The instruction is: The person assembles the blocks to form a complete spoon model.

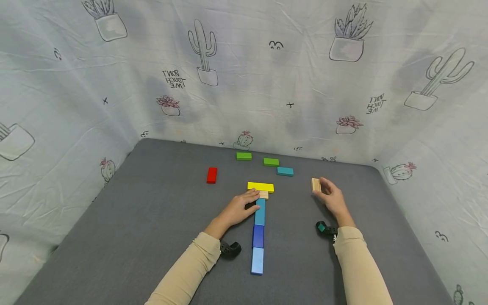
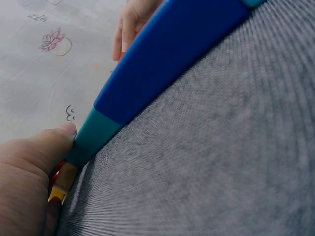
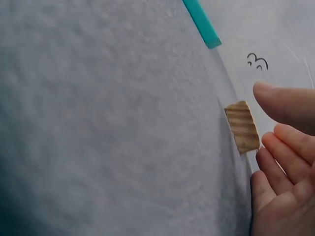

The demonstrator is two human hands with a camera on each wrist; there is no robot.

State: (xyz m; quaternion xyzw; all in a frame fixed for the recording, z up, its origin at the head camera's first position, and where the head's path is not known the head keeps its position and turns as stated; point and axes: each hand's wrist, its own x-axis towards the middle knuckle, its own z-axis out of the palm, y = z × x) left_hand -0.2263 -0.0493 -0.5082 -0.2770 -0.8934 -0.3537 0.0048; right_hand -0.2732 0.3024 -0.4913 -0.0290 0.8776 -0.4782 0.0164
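A row of blocks runs up the table in the head view: a light blue block [image 1: 257,260], a dark blue block [image 1: 258,236], a teal block [image 1: 259,212], a small wooden block [image 1: 264,195], and a yellow block [image 1: 267,187] crosswise at the top. My left hand [image 1: 238,207] rests along the row's left side, fingers reaching over the wooden piece and its thumb at the teal block's edge. Beside a second wooden block [image 1: 316,185] with ridged grain is my right hand [image 1: 332,198]. Its thumb and fingers are spread apart in the right wrist view, the block near the fingertips.
A red block [image 1: 212,175] lies left of the row's far end. Toward the back edge are two green blocks [image 1: 244,156] and another teal block [image 1: 285,171]. A printed cloth [image 1: 244,84] hangs behind and beside the grey table [image 1: 152,220].
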